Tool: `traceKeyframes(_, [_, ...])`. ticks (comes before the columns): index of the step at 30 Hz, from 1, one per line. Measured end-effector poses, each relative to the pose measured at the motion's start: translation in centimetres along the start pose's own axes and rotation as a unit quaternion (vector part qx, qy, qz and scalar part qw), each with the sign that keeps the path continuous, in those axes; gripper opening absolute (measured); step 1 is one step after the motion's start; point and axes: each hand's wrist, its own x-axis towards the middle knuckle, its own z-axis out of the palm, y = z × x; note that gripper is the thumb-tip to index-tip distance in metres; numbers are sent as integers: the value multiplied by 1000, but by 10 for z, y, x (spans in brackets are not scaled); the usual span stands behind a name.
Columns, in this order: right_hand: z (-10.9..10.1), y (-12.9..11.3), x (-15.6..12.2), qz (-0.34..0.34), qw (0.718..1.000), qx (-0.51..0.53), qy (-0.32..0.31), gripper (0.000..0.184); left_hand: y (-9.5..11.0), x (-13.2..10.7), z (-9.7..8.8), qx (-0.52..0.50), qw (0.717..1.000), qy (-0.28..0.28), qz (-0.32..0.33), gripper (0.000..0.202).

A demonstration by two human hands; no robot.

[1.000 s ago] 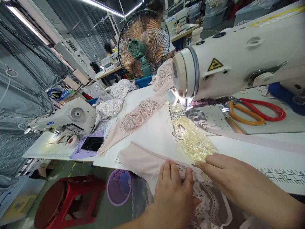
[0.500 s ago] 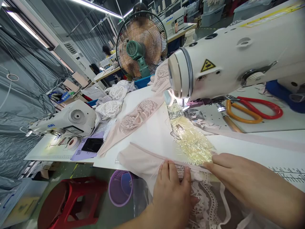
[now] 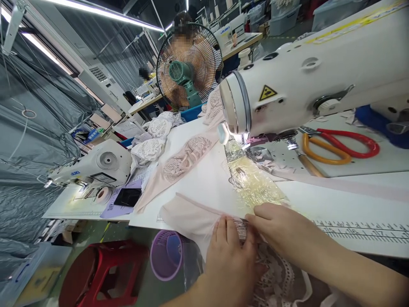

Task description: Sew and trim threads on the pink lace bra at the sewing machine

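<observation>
The right hand (image 3: 275,224) has slid left to meet the left hand (image 3: 231,251). Both now pinch the pink fabric (image 3: 191,215) at the table (image 3: 319,200) edge, gathering one spot.

A garment factory floor: industrial sewing machines (image 3: 306,72) line long white tables (image 3: 207,183) strewn with lace pieces (image 3: 183,155), scissors (image 3: 338,147) at hand, a standing fan (image 3: 187,68) running, other workers seated behind.

The white worktable (image 3: 204,187) at centre frame carries pale pink lace fabric pieces (image 3: 183,155), orange-and-red-handled scissors (image 3: 338,145) at right, and perhaps crinkled clear plastic film (image 3: 255,185).
</observation>
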Motion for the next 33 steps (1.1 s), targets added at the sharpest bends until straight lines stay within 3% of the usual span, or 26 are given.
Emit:
traceKeyframes(9, [-29, 11, -24, -9, 1000, 15, -15, 23, 2, 0, -3, -2, 1000, 16, -12, 77])
traceKeyframes(14, [-19, 19, -35, 39, 998, 26, -39, 23, 4, 5, -5, -14, 998, 52, 43, 67])
traceKeyframes(19, [-15, 19, -31, 10, 1000, 17, 13, 20, 12, 11, -3, -22, 995, 35, 87, 72])
traceKeyframes(26, [-18, 15, -16, -10, 1000, 11, -6, 18, 19, 12, 2, -37, 994, 84, 52, 85])
traceKeyframes(33, [-14, 17, -12, -11, 1000, 23, -5, 22, 25, 15, 6, -31, 997, 68, 34, 88])
